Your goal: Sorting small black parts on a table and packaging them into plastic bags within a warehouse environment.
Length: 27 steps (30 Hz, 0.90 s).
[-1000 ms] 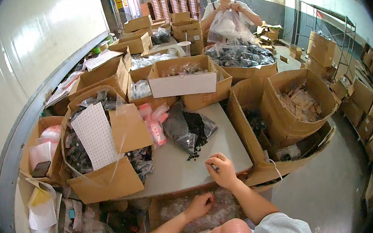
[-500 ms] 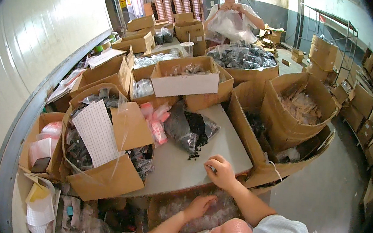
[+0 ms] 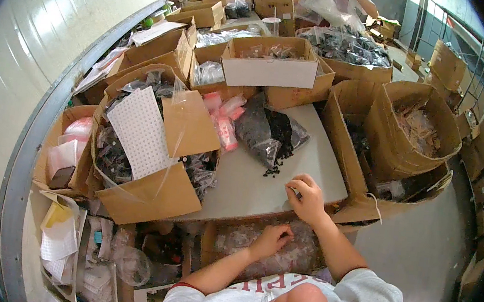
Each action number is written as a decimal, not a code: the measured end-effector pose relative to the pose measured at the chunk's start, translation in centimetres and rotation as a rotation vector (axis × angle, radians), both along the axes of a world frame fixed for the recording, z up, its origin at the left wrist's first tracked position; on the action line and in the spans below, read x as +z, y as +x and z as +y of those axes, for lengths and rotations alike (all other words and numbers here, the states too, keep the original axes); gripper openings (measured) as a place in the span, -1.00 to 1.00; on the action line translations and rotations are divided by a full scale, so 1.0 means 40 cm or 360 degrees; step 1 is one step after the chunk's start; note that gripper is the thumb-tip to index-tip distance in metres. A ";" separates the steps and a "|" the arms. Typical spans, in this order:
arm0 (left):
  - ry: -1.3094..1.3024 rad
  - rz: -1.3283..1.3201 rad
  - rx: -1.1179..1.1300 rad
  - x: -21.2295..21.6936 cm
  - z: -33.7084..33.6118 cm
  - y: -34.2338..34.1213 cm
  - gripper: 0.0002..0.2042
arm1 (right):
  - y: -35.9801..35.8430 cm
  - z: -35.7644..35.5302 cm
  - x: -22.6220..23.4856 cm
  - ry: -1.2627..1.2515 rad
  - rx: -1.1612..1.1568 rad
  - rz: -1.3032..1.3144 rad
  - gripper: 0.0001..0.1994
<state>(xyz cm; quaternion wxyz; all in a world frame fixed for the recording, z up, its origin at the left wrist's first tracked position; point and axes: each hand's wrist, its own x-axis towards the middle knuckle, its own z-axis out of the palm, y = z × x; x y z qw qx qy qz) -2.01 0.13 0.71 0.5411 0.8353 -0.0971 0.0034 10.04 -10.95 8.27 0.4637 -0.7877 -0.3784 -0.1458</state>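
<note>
My right hand (image 3: 306, 199) rests over the front part of the table (image 3: 243, 192), its fingers curled together. Whatever its fingertips may hold is too small to make out. Just beyond it, small black parts (image 3: 281, 134) spill out of a clear plastic bag (image 3: 258, 130) lying on its side, with a few loose pieces on the tabletop. Closer to my body, my left hand (image 3: 271, 241) hovers above an open carton of clear plastic bags (image 3: 238, 242). Its fingers are bent inward too, and their contents are hidden.
Left of the spill lie pink-and-white packets (image 3: 226, 129) and a large carton (image 3: 149, 194) of bagged parts. A white-fronted box (image 3: 271, 71) stands behind. Tall nested cartons (image 3: 394, 131) border the right side. Across the tables, another person (image 3: 340, 2) holds a clear plastic bag.
The view has tilted downward, so the table sits higher in the picture and more of my shirt shows. Both hands keep nearly the same places relative to the table.
</note>
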 end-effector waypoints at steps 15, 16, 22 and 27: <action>-0.0010 0.0038 0.0249 0.024 -0.013 -0.019 -0.82 | 0.015 0.044 0.026 -0.1096 0.0096 -0.0279 -0.45; -0.0016 0.0052 0.0255 0.037 -0.010 -0.018 -0.82 | 0.018 0.042 0.020 -0.1102 0.0107 -0.0268 -0.45; -0.0232 0.0122 0.0279 0.005 0.003 -0.002 -0.79 | 0.026 0.018 0.040 -0.0526 0.0305 0.0155 -0.49; -0.0503 0.0180 0.0137 0.007 0.004 -0.002 -0.77 | 0.035 0.006 0.057 -0.0266 0.0162 0.0487 -0.48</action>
